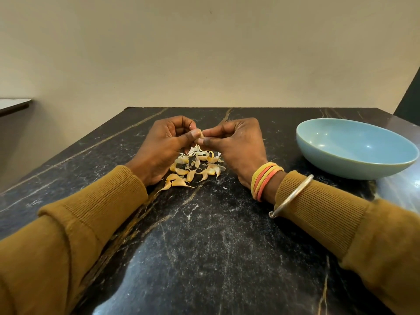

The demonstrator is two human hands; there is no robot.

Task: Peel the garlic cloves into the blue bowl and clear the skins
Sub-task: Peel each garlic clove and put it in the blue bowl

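Dark marble tabletop: left hand and right hand both pinch one garlic clove; small, firm, papery-skinned, probably slippery once bare.

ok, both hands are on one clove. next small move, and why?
Probably finish stripping the skin: the left hand and right hand both pinch one garlic clove above the pile of cloves and skins, so it looks mid-peel. The blue bowl on the right shows nothing inside, so the bare clove would go there afterwards.
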